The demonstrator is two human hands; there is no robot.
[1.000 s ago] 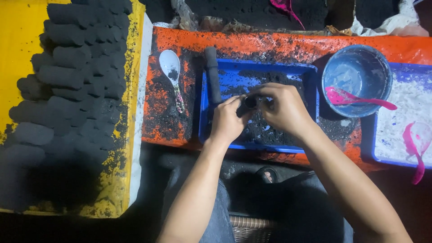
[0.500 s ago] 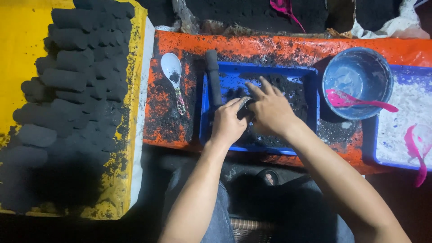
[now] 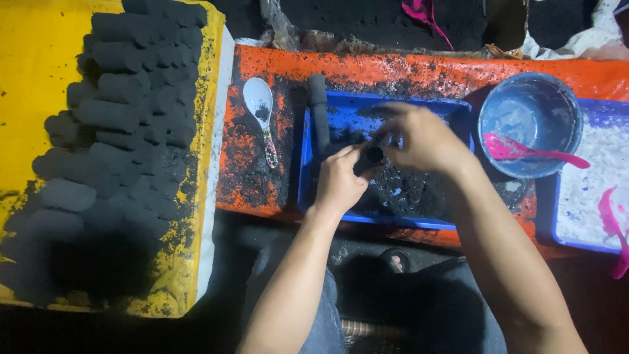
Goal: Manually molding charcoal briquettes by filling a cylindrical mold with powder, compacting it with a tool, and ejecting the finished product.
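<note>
1. Far to the left, on a yellow board [image 3: 26,78], dark cylinders [image 3: 124,118] lay stacked in rows, well apart from both hands.
2. Just right of the board, a white spoon [image 3: 261,108] rested on the orange counter [image 3: 406,69], its handle pointing toward the person.
3. Along the left wall of the blue tray [image 3: 304,170] lay a dark roll [image 3: 319,111], its long axis running away from the person, just beside the left hand.
4. The left hand [image 3: 339,180] was curled around a small dark tube [image 3: 374,155], whose open end faced up and to the right.
5. The right hand [image 3: 422,139] touched the tube from the right, fingers bunched at its mouth; whether they pinched anything could not be told.
6. Further right stood a blue bowl [image 3: 557,108] with a pink spoon [image 3: 531,151], near the right wrist.
</note>
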